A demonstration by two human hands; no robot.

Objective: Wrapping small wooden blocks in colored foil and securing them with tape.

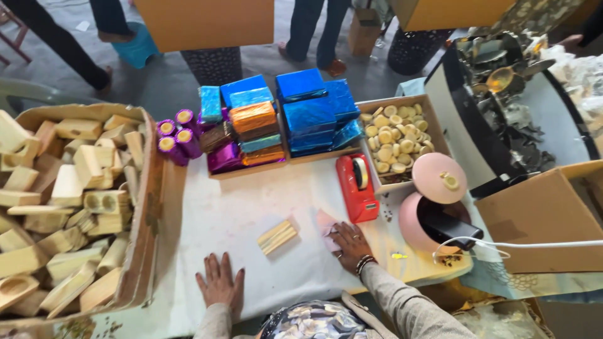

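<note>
My left hand (pixel 221 282) lies flat on the white table cover (pixel 232 207), fingers spread, holding nothing. My right hand (pixel 350 243) rests palm down on a small pink sheet of paper (pixel 325 223), pressing it to the table beside a red tape dispenser (pixel 355 186). A pale wooden block (pixel 277 236) lies on the cover between my two hands, touched by neither.
A large cardboard box of wooden blocks (pixel 63 207) fills the left. Behind are purple foil rolls (pixel 177 138), a tray of blue, orange and purple wrapped packets (pixel 276 119), a box of small round pieces (pixel 397 138), a pink lidded pot (pixel 433 201) and a cardboard box (pixel 546 220). People stand beyond.
</note>
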